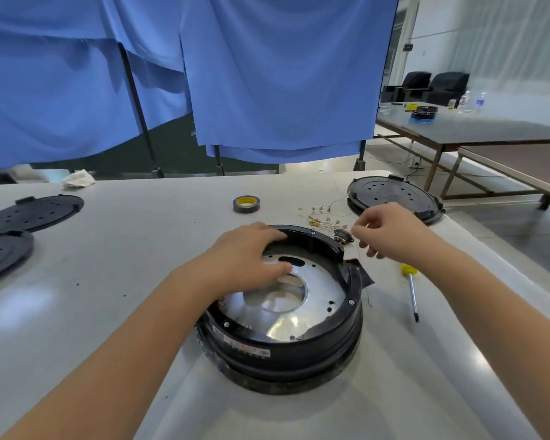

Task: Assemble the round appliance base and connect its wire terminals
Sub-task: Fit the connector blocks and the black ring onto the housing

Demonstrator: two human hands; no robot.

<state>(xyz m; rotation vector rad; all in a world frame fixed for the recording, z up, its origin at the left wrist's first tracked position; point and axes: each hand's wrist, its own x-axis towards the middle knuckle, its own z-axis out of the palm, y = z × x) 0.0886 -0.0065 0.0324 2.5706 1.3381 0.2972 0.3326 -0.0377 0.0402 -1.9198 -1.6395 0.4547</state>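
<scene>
The round appliance base (283, 312), black with a silver metal plate (315, 300) inside, sits on the white table (108, 281) directly before me. My left hand (248, 258) rests on the base's far-left rim, fingers relaxed and slightly spread over the plate, covering that part of it. My right hand (391, 230) hovers just beyond the base's far-right edge, fingers curled as if pinching a thin wire, though blur leaves this uncertain. Loose wire terminals (321, 217) lie just behind the base. A yellow-handled screwdriver (411, 290) lies right of the base; a tape roll (246, 204) behind it; a black round cover (394, 198) far right; two more covers (23, 223) far left
</scene>
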